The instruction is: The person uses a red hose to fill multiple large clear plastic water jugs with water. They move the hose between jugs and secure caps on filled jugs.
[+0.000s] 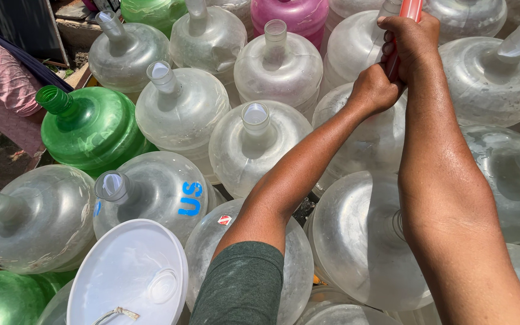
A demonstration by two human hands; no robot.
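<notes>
Both my arms reach forward over a crowd of large plastic water jugs. My right hand (411, 37) is closed around a red and clear rod or hose (408, 11) near the top of the view. Just below it, my left hand (373, 89) grips the same red piece (392, 65). The hands sit above a clear jug (356, 42) at the upper right. A dark green sleeve (243, 283) covers my left upper arm. What the red piece leads into is hidden behind my hands.
Several clear jugs (254, 144) with open necks stand packed together. A green jug (94, 126) is at the left, a pink one (290, 15) at the top. A white round lid (130, 274) lies at the bottom left. A person in pink cloth (1, 84) stands at the far left.
</notes>
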